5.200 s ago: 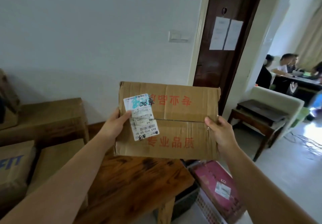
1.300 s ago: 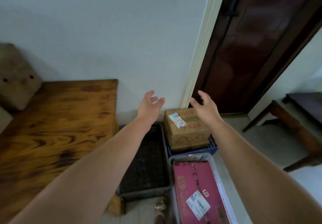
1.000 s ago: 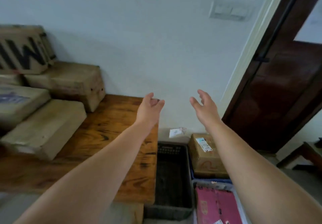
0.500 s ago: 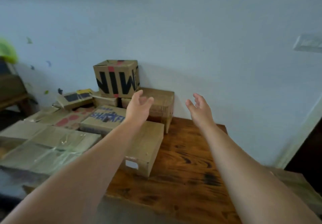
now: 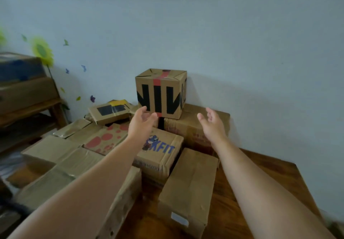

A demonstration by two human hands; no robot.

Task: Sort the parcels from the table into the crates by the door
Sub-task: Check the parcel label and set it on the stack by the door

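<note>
Several cardboard parcels are piled on the wooden table [image 5: 275, 181]. A cube-shaped box with black letters and red tape [image 5: 162, 93] stands on top of a flatter box [image 5: 193, 127] against the wall. My left hand [image 5: 141, 123] is open, just below the cube's front left corner, apart from it. My right hand [image 5: 212, 123] is open too, held to the right of the cube above the flatter box. Under my arms lie a box with blue print [image 5: 158, 151] and a plain long box [image 5: 188, 188]. The crates are out of view.
A box with red dots [image 5: 106, 140] and a flat box with black tape [image 5: 109, 111] lie further left. A wooden shelf with more boxes [image 5: 24, 89] stands at the left. Flower stickers [image 5: 41, 50] are on the blue-grey wall.
The brown box went from my hands into a crate by the door. My view then swung left from the crates to the table. Both empty hands now reach toward the cube-shaped box.
</note>
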